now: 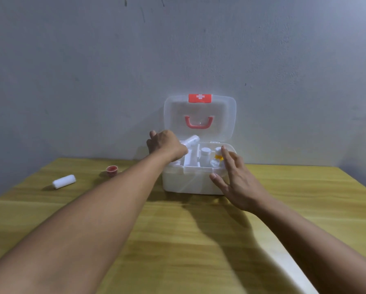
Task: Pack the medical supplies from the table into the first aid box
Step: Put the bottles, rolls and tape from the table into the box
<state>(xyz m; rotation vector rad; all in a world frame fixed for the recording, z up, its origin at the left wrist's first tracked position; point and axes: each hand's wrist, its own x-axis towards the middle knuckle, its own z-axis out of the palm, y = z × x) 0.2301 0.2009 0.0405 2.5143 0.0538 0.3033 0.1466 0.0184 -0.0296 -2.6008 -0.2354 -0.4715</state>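
Observation:
The white first aid box point(184, 181) stands against the wall with its clear lid point(224, 115) upright, showing a red handle and a red cross latch. My left hand point(167, 145) is over the box's left side, shut on a white bandage roll point(191, 140) held tilted above the inner tray. My right hand point(235, 179) rests with spread fingers against the box's front right corner, holding nothing. Inside the tray stand a white bottle point(205, 154) and a white and yellow container point(218, 154). Another white bandage roll point(63, 181) lies on the table to the left.
A small red cap or cup point(111, 170) sits on the wooden table point(178, 240) left of the box. A grey wall rises right behind the box. The table's pale edge runs along the lower right.

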